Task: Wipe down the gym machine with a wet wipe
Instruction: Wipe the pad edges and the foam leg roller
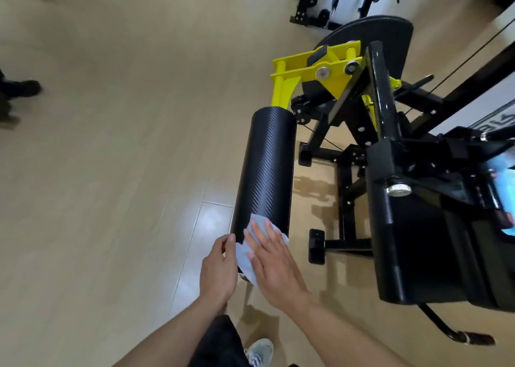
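A black textured roller pad (pixel 267 165) of the gym machine runs from the yellow arm (pixel 289 79) down toward me. A pale blue wet wipe (pixel 245 258) lies draped over the pad's near end. My right hand (pixel 274 263) presses flat on the wipe with its fingers spread. My left hand (pixel 218 269) cups the pad's near left side, its thumb touching the wipe's edge. The pad's end cap is hidden under the wipe and my hands.
The machine's black frame (pixel 351 199) and seat (pixel 423 241) stand to the right. Another black machine (pixel 334 1) is at the top. A person's dark shoe (pixel 23 87) is at the far left on the beige floor. My own shoe (pixel 259 351) shows below.
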Motion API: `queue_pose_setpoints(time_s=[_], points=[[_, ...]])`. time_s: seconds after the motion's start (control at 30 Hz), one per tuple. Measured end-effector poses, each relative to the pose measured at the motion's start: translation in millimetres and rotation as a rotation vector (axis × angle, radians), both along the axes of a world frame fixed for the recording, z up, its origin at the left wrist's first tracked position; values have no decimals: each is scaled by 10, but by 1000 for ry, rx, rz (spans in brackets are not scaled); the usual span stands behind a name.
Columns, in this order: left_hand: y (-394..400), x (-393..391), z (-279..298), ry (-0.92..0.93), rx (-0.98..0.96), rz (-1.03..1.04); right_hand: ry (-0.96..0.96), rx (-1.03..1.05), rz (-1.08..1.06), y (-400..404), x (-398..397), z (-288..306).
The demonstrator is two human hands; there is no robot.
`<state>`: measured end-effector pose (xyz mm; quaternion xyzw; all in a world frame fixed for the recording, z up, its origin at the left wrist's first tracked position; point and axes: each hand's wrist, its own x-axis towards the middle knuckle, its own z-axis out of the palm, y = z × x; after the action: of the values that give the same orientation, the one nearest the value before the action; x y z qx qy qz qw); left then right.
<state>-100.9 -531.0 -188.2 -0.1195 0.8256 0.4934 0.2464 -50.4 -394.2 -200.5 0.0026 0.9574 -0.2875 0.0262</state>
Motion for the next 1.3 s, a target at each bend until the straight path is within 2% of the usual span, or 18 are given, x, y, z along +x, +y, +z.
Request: queue_pose_setpoints(time_s=[0.23, 0.37, 0.5, 0.6, 0.7, 0.8, 0.9, 0.97, 1.1, 1.3], points=[[72, -324, -32, -69, -71, 23, -100, 182, 189, 639, -979, 158], [68, -571, -7, -78, -115, -122, -124, 173, 76, 805, -1585, 144], [267, -583, 30, 247, -104, -453, -82, 166, 40, 956, -2001, 107], [414, -602, -46, 320, -172, -646, -96, 205, -95, 1100, -2359, 92], [396, -635, -114, 375, -158, -680, -158, 256, -363, 1316, -2893, 151], [316, -658, -140, 348, -88, -663, -201, 235, -406, 1492, -3218, 207], [252, -691, -156, 318, 2, -624, -118, 328, -415, 1480, -3203, 198], [206, -693, -151, 290, 36, -616, -90, 253, -379, 1360, -3001, 183], [124, -619, -165, 197, 70, -558, -71, 67, -124, 1141, -2319, 143], [112, -282, -170, 43, 147, -272, 18, 26, 199, 824, -1101, 115]])
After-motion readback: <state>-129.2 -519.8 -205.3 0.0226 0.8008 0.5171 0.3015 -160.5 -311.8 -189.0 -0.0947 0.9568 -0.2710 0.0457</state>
